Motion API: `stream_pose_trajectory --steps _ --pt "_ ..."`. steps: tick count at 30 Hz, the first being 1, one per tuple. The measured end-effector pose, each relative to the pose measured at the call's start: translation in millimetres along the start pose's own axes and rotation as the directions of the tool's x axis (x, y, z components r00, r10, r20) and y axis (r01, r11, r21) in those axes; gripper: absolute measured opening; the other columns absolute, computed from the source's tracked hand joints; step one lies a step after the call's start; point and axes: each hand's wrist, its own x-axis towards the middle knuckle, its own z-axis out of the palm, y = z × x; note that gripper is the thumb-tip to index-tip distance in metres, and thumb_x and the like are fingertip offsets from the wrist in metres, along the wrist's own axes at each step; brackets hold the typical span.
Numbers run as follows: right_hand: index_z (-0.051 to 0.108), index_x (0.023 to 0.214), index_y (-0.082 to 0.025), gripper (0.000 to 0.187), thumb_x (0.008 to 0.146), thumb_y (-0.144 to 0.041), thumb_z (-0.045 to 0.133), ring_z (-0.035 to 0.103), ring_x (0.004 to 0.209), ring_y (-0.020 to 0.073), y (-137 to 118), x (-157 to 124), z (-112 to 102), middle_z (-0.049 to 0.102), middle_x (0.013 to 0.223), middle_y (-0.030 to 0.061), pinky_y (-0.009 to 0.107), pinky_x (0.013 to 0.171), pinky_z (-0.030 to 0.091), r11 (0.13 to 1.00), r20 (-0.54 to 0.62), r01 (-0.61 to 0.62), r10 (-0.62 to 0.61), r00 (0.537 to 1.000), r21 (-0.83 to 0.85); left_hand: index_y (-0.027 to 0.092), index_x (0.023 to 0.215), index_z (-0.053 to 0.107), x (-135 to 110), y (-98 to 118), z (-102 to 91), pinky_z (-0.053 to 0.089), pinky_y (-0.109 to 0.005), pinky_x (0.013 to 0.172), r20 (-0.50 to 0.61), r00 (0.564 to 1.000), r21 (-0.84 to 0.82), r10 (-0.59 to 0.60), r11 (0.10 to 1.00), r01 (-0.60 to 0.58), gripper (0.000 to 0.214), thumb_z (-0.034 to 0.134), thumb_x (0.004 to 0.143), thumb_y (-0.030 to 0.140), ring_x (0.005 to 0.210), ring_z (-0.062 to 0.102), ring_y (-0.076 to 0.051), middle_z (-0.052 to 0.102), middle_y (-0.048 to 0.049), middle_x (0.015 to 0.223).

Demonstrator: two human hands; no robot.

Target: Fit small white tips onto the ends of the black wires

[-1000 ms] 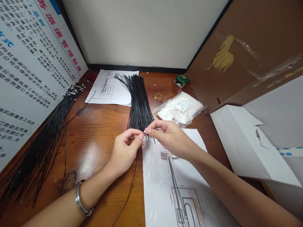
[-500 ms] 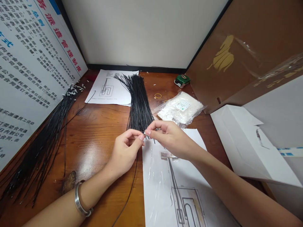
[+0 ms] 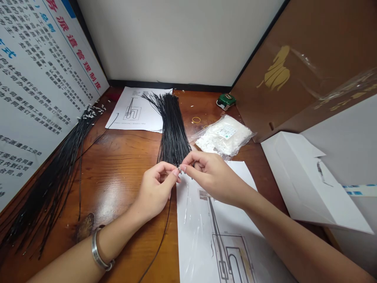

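Observation:
My left hand [image 3: 160, 182] is closed in a pinch on the end of a thin black wire [image 3: 165, 232], which trails down from under the fingers to the table's near edge. Thumb and forefinger of my right hand [image 3: 203, 169] are pinched right against the left fingertips. A tiny light-coloured piece [image 3: 179, 169] shows between the two pinches, too small to name. Just behind the fingers lies a thick bundle of black wires [image 3: 173, 129], its near ends partly hidden by my hands.
Under my right hand lies a printed drawing sheet [image 3: 194, 236]. Beyond it are a clear bag of small white parts [image 3: 235, 133] and a green tape measure [image 3: 226, 101]. White-tipped black wires [image 3: 59, 173] spread at left. A white box [image 3: 306, 177] stands right; another sheet [image 3: 118, 114] lies behind.
My right hand has shifted very slightly, its fingertips still against the left ones. My left hand stays almost in place with the wire.

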Motion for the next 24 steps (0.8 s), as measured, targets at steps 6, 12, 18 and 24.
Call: stream_pose_trajectory --steps 6,12,18,24 --pt "0.059 0.071 -0.018 0.017 0.085 -0.025 0.052 0.044 0.042 0.0096 -2.2 -0.3 1.4 0.048 0.049 -0.0041 0.024 0.045 0.032 0.991 -0.022 0.045 -0.048 0.999 -0.128 0.015 0.072 0.060 0.1 1.0 -0.6 0.038 -0.020 0.045 0.001 1.000 0.029 0.008 1.000 -0.008 0.016 0.059 0.081 0.028 0.045 0.047 -0.007 0.062 0.0001 0.062" --pt "0.059 0.072 -0.018 0.018 0.085 -0.028 0.053 0.038 0.039 0.0087 4.0 2.8 1.5 0.040 0.044 -0.0064 0.023 0.041 0.025 0.999 -0.004 -0.023 0.023 1.000 -0.027 0.014 0.073 0.061 -0.6 3.1 1.1 0.035 -0.018 0.038 -0.017 1.000 0.012 -0.006 1.000 0.007 0.016 0.060 0.080 0.029 0.040 0.042 -0.005 0.062 0.0002 0.063" --pt "0.061 0.074 -0.017 0.018 0.084 -0.032 0.056 0.025 0.039 0.0070 6.4 5.2 -3.3 0.032 0.044 -0.0088 0.023 0.038 0.016 0.994 -0.004 -0.056 0.057 0.998 0.095 0.014 0.075 0.061 0.7 5.2 2.0 0.033 -0.016 0.034 -0.022 0.999 -0.082 -0.041 0.996 0.039 0.016 0.063 0.077 0.030 0.037 0.042 -0.004 0.064 -0.0011 0.066" --pt "0.058 0.070 -0.018 0.017 0.084 -0.027 0.055 0.026 0.040 0.0071 4.5 5.4 -0.7 0.031 0.044 -0.0089 0.024 0.039 0.017 0.994 0.013 -0.056 0.055 0.998 0.098 0.014 0.074 0.062 2.1 2.6 0.8 0.031 -0.016 0.033 -0.028 0.999 -0.081 -0.045 0.996 0.042 0.016 0.063 0.077 0.029 0.037 0.041 -0.003 0.066 -0.0022 0.067"
